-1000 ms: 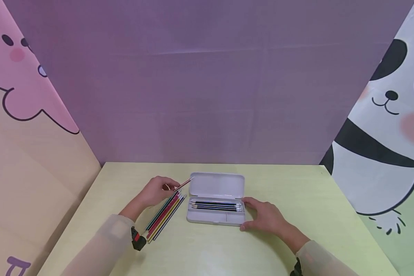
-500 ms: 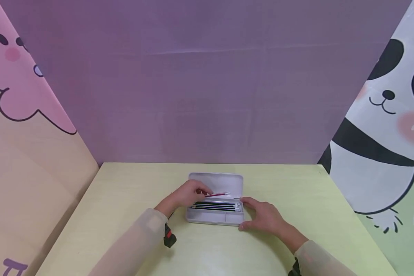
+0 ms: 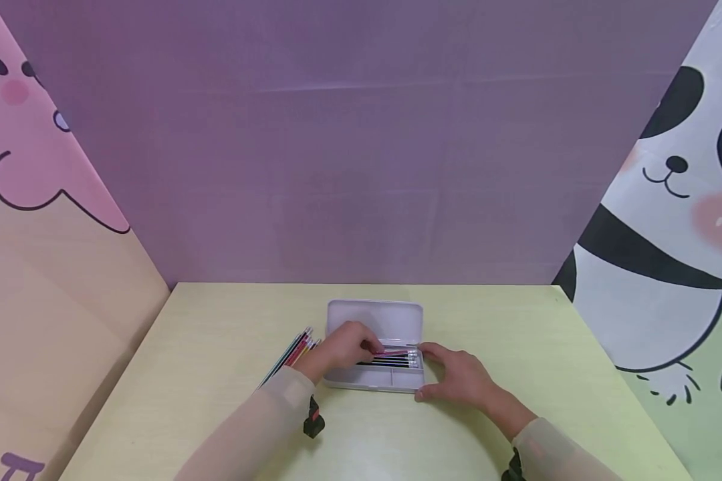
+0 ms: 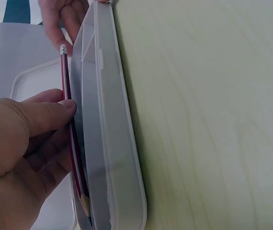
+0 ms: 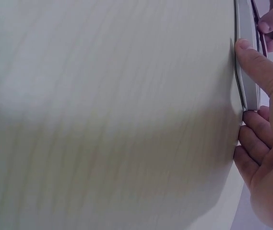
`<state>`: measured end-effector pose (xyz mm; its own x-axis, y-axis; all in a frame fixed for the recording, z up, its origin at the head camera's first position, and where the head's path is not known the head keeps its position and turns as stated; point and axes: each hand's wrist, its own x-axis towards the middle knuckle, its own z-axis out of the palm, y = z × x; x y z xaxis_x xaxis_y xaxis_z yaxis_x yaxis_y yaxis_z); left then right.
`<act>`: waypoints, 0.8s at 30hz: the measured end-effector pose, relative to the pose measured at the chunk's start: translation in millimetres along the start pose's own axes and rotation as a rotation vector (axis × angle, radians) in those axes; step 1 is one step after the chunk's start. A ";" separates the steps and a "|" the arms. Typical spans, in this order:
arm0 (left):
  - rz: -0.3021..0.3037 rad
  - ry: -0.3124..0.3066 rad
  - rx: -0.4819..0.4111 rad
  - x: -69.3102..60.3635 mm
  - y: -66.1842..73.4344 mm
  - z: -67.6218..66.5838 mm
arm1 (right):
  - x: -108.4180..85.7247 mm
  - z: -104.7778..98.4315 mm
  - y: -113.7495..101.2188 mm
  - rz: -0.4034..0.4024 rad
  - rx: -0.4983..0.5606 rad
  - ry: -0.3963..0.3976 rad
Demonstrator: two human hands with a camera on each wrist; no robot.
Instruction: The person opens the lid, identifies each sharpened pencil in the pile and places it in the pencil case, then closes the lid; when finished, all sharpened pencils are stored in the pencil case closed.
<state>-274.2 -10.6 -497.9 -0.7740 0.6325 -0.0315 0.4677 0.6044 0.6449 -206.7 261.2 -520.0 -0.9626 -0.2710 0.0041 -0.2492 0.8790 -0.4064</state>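
My left hand (image 3: 350, 346) pinches a red-and-silver striped pencil (image 4: 74, 139) between thumb and fingers, over the back compartment of the pencil case (image 3: 361, 382). In the left wrist view the pencil's sharpened tip points toward the near end of the case and its white-tipped end toward my right hand. Several dark striped pencils (image 3: 395, 362) lie in that compartment, partly hidden by my left hand. The case's lid (image 3: 391, 314) is folded back on the table. My right hand (image 3: 460, 377) holds the right end of the case, thumb at the front corner and fingers at the side.
A bundle of several coloured pencils (image 3: 289, 354) lies on the table (image 3: 487, 321) to the left of the case, partly behind my left forearm. The case's front compartment has a divider. A purple backdrop (image 3: 361, 167) rises behind the table, with printed panels on both sides.
My left hand has carried the red pencil from beside the bundle rightward, over the lid, then down to the back compartment. My right hand has stayed at the case's right end.
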 end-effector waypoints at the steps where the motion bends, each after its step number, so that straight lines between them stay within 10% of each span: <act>1: 0.002 -0.004 0.006 0.7 0.1 1.3 | -0.2 -0.1 -0.1 0.001 -0.001 -0.001; 24: 0.133 -0.008 0.292 1.9 -5.9 9.4 | 0.0 -1.5 0.2 -0.016 -0.006 0.008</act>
<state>-274.4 -8.5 -509.0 -0.6951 0.7182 0.0316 0.6680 0.6289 0.3978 -206.9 262.0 -518.7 -0.9594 -0.2816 0.0178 -0.2649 0.8772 -0.4004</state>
